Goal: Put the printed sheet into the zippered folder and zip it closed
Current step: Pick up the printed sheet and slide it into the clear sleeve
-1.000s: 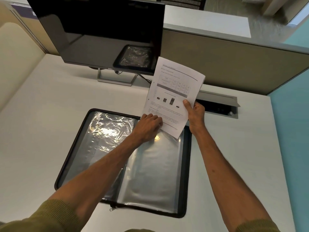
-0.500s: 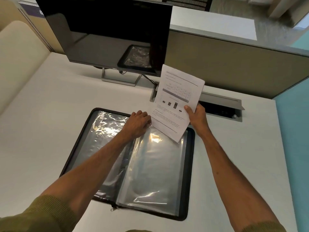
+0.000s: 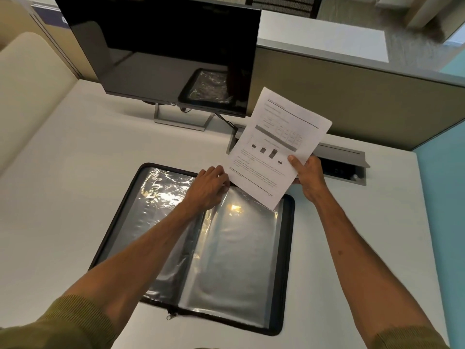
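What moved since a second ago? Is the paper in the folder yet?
Not yet. The left hand slid a little left, off the lower edge of the sheet, to the top of the sleeves near the middle of the folder. The right hand still holds the sheet over the folder's far edge, barely shifted. The folder stays open and flat on the desk.

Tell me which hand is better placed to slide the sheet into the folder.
Right. The right hand holds the sheet, whose lower corner hangs over the right sleeve of the folder. The left hand is at that sleeve's top edge and holds no sheet.
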